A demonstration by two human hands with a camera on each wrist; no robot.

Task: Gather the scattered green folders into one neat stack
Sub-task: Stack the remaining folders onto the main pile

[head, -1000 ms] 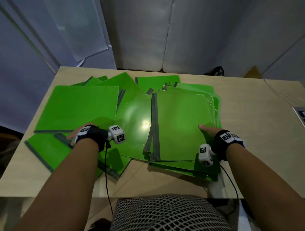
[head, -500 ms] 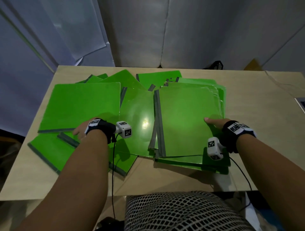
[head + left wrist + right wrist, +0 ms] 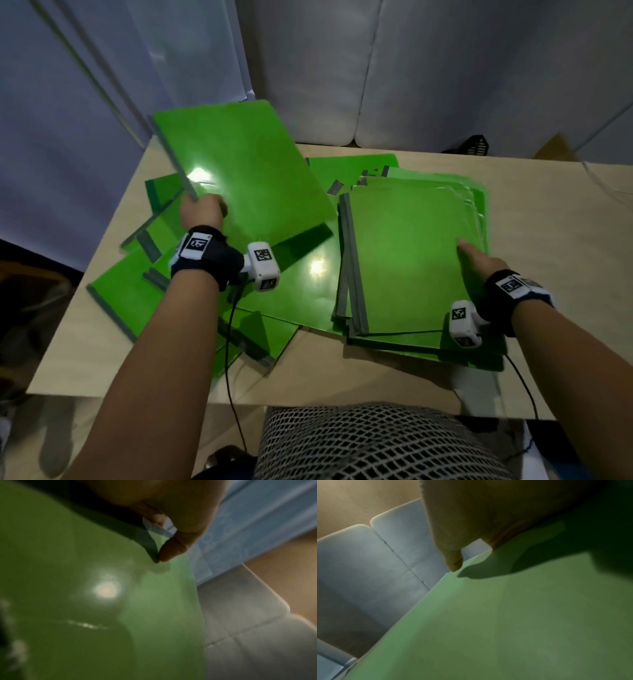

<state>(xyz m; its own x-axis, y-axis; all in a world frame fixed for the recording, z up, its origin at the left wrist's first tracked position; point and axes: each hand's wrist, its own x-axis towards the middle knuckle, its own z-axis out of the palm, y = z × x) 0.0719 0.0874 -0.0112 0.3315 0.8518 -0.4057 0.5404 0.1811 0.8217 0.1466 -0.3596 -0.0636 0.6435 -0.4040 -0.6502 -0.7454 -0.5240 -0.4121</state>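
Observation:
My left hand [image 3: 202, 212] grips a green folder [image 3: 246, 171] by its grey spine and holds it tilted up above the table's left half. The left wrist view shows the thumb [image 3: 173, 550] pinching that folder [image 3: 102, 601] at its edge. On the right lies a stack of green folders [image 3: 407, 260] with grey spines on its left side. My right hand [image 3: 479, 263] rests on the stack's right edge with the thumb lying on the top cover [image 3: 522, 615]; its fingers are hidden. More green folders [image 3: 130, 294] lie scattered under and left of the lifted one.
The folders lie on a pale wooden table [image 3: 555, 240]. A grey sofa [image 3: 445, 75] stands behind the far edge. A small black basket [image 3: 476, 147] sits beyond the back right. A cable [image 3: 233, 377] hangs from my left wrist over the near edge.
My left hand has lifted one green folder off the left pile and tilted it up. The right hand stays on the stack's right edge.

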